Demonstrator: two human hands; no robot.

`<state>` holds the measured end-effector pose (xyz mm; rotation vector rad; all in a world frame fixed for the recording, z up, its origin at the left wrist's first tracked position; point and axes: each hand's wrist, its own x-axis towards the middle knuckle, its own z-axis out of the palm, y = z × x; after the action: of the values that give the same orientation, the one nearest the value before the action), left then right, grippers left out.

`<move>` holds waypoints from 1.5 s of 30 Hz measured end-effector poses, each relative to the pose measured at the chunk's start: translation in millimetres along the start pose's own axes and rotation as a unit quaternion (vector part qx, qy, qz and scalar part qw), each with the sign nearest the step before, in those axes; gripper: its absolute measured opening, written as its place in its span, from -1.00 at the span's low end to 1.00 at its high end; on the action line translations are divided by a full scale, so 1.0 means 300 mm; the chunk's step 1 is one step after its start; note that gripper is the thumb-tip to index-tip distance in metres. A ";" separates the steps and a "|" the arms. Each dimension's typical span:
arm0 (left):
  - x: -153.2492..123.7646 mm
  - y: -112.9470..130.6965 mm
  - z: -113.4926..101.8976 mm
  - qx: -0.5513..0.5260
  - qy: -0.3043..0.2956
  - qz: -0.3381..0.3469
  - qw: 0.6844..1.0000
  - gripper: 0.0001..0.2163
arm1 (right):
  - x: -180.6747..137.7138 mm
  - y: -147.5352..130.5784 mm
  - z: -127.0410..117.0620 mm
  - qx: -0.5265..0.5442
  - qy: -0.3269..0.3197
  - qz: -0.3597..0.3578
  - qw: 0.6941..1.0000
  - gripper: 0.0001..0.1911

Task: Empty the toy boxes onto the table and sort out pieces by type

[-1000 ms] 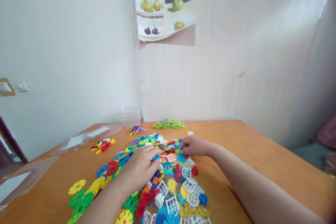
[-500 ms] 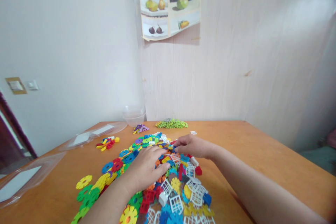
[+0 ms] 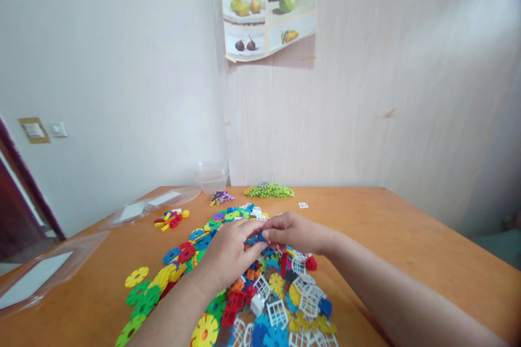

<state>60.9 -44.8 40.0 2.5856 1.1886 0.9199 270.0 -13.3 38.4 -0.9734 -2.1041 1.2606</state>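
Both hands are over a pile of colourful plastic building pieces on the table. My left hand (image 3: 230, 249) reaches in from the left, its thumb apart from its curved fingers, with blue pieces (image 3: 253, 239) showing in the gap. Close against its fingertips, my right hand (image 3: 299, 233) has thumb and fingers drawn together; what lies between them is hidden. Nearer me in the pile are white lattice pieces (image 3: 277, 314), a white block (image 3: 256, 304), red blocks (image 3: 229, 314) and a yellow notched disc (image 3: 204, 331). Green notched discs (image 3: 143, 297) spread out left of my forearm.
Farther back lie a light green heap (image 3: 271, 191), purple pieces (image 3: 221, 198) and a small red-and-yellow cluster (image 3: 173, 219). A clear plastic bowl (image 3: 211, 178) stands by the wall. Clear lids with white labels (image 3: 36, 276) line the left edge. One white lattice piece (image 3: 303, 205) lies alone.
My right hand has moved toward my left, and their fingertips now meet or nearly meet above the pile. The whole view has shifted slightly.
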 end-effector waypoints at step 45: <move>-0.007 -0.079 0.025 0.098 0.004 -0.073 0.992 -0.75 | -0.022 0.389 -0.289 -0.143 0.457 0.217 0.850 -0.83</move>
<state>49.2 -29.6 24.3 2.5982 1.5181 0.8222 373.7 64.9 -27.1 -1.8071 -1.3371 0.4356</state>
